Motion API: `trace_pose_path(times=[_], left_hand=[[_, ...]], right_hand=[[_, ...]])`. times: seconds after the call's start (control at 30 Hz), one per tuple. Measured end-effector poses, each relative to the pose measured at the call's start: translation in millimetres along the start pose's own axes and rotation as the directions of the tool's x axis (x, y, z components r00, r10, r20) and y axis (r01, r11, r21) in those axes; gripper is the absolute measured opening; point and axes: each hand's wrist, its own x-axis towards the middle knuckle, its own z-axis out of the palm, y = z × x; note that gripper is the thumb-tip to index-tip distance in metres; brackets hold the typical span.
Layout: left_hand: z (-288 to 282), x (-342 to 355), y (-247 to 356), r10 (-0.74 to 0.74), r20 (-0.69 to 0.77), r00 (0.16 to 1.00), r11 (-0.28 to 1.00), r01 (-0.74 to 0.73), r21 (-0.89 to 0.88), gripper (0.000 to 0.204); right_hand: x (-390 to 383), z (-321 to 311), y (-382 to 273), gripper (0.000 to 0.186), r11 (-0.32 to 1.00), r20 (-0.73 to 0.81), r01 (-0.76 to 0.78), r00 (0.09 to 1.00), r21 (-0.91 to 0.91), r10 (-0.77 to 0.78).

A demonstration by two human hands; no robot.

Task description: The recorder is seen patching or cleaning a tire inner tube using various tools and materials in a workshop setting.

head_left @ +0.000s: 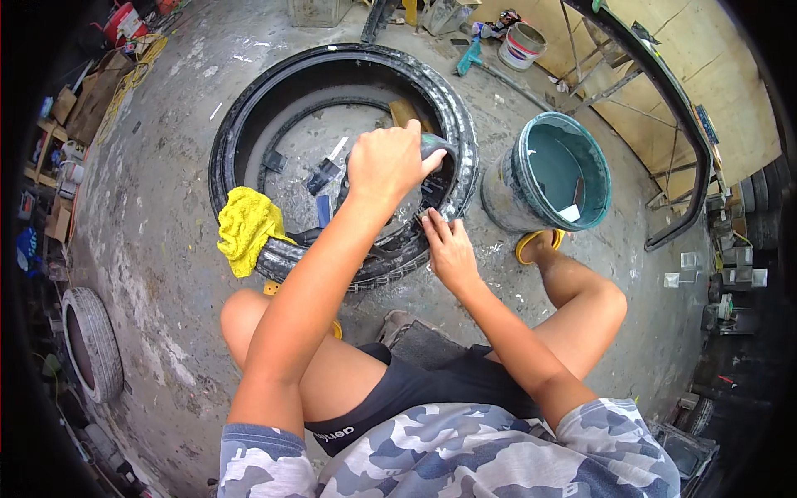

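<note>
The left hand (383,162) is closed, knuckles upward, its thumb lying along a dark, rounded object (435,143); it seems to hold this by the body, probably for firm control, although the curled fingers are hidden. The right hand (452,257) has its fingers bent and touching the near right edge of the large black rubber tyre (465,137), perhaps to steady it; whether they pinch something, I cannot tell. The tyre lies flat on the grey concrete floor (187,174), in front of the knees, which likely keeps it stable. Over its near left edge hangs a crumpled bright yellow cloth (247,228), within easy reach. Just beside, on the right, stands a tall teal-rimmed bucket (508,187) with greenish liquid, also conveniently close. Farther left, a worn grey tyre (106,349) stands apart.
</note>
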Motion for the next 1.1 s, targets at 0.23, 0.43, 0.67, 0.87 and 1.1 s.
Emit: trace_pose_path(times=[0.23, 0.43, 0.67, 0.87, 1.1], left_hand=[[4, 6, -13, -0.024, 0.033, 0.999, 1.000, 0.024, 0.006, 0.053], [11, 10, -16, -0.021, 0.038, 0.999, 1.000, 0.021, 0.015, 0.055], [8, 15, -4, -0.005, 0.051, 0.999, 0.999, 0.003, 0.038, 0.051], [6, 25, 1, 0.037, 0.092, 0.995, 0.999, -0.040, 0.028, 0.052], [11, 32, -3, 0.052, 0.102, 0.993, 0.998, -0.056, 0.037, 0.053]], right_hand=[[-10, 4, -16, 0.050, 0.986, -0.011, -0.079, 0.997, 0.145, 0.081], [-25, 16, -47, 0.055, 0.957, -0.152, -0.085, 0.980, 0.277, 0.131], [2, 10, -16, 0.057, 0.979, -0.063, -0.184, 0.980, 0.092, 0.190], [38, -11, 12, 0.060, 0.988, 0.032, -0.001, 0.999, -0.153, 0.006], [14, 2, -10, 0.057, 0.996, -0.026, -0.067, 0.997, 0.063, 0.068]])
